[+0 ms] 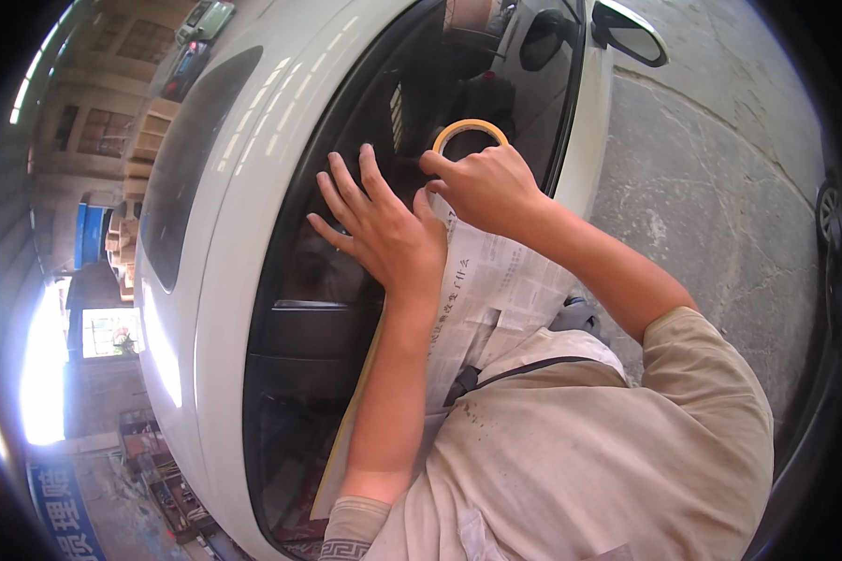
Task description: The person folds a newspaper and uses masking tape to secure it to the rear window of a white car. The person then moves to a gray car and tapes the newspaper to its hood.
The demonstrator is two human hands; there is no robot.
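Note:
My left hand (393, 229) lies against the dark side window (323, 327) of a white car, its fingers spread. Its thumb is near the upper corner of a newspaper sheet (496, 266), which hangs along the car's side. A roll of yellow masking tape (477, 125) is gripped in my right hand (496, 190), just right of the left hand and in front of the glass. Along the newspaper's left edge, beside my left forearm, runs a narrow yellowish strip (351, 411). Part of the sheet is hidden behind my forearm and body.
The car's white roof (220, 224) curves away to the left, and its side mirror (631, 35) juts out at the upper right. Cracked concrete floor (702, 196) spreads at right, with another car's wheel (828, 208) at the edge. Boxes (122, 234) stand at far left.

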